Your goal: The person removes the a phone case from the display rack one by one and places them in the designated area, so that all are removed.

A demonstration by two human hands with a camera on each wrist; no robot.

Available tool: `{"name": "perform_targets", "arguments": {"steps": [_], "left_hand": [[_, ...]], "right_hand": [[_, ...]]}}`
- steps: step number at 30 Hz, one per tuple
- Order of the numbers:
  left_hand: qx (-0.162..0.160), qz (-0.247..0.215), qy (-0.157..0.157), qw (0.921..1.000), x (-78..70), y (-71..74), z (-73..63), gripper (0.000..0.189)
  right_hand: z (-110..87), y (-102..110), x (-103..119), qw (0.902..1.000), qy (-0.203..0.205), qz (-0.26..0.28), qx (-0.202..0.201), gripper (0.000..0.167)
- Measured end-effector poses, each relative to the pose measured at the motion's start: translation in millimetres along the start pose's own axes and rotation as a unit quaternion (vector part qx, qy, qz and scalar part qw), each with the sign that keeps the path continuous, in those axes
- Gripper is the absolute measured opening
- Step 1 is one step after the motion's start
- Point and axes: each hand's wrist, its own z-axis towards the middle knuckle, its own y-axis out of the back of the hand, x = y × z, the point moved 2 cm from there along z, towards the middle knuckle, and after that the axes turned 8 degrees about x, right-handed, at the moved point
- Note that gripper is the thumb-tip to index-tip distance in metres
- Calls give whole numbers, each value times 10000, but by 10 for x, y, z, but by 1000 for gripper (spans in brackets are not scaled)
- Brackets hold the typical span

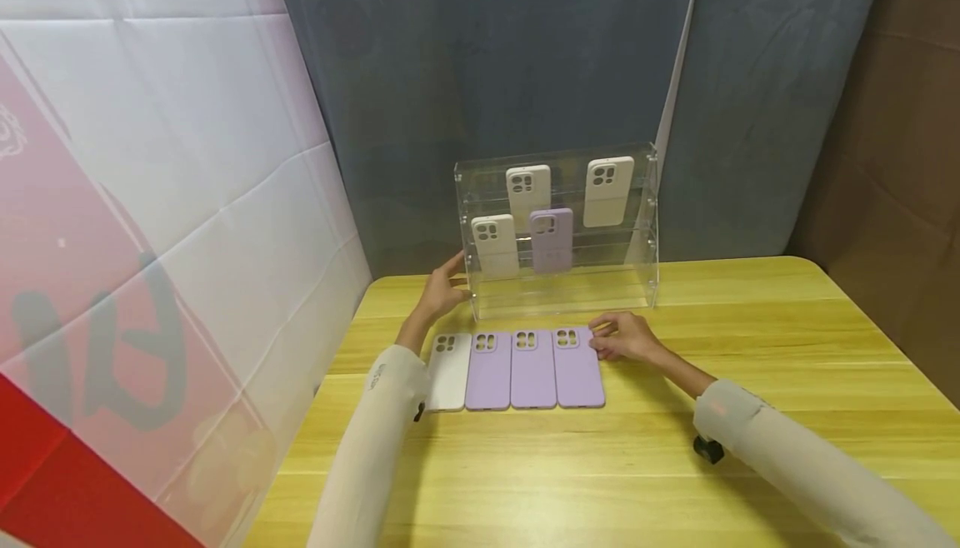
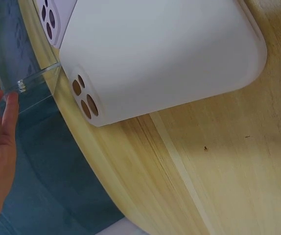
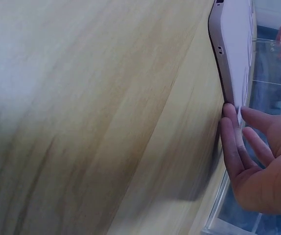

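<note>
At row's 3 o'clock end: lilac case (image 1: 580,377), flat on wooden table (image 1: 555,473). Right hand (image 1: 624,336) pinches its 1 o'clock corner, thumb and fingers nearly together. Toward 9 o'clock: two more lilac cases (image 1: 533,377), then white case (image 1: 450,381). At row's 12 o'clock: clear stand (image 1: 611,269), three white cases plus one lilac aboard. Left hand (image 1: 444,290) touches stand's 8 o'clock edge, thumb and fingers spread.
</note>
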Motion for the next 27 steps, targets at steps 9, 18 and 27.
{"name": "perform_targets", "arguments": {"steps": [9, 18, 27], "left_hand": [[61, -73, 1, 10000, -49, 8, -25, 89], [12, -8, -43, 10000, -2, -2, -5, 89], [11, 8, -32, 10000, 25, 3, 8, 90]], "right_hand": [[20, 94, 8, 9993, 201, -318, -71, 35], [139, 263, 192, 9973, 548, -427, -250, 34], [254, 394, 397, 9933, 858, -592, -506, 39]]}}
